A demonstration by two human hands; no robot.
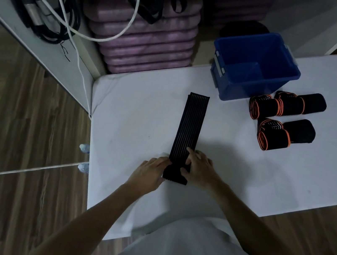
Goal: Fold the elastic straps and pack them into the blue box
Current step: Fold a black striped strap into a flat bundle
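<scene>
Black elastic strap [189,128] lies stretched along the white surface [133,121]; our left hand [150,174] and right hand [199,169] both pinch its near end, just starting the fold. Rolled straps [283,119] wait beside the blue box [254,66] — apparently empty, so we judge packing not begun.

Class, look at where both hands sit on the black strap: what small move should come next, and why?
Probably roll the near end forward: both hands, left hand and right hand, pinch the started fold of the black strap, most of it lies flat, and the blue box looks empty.
</scene>
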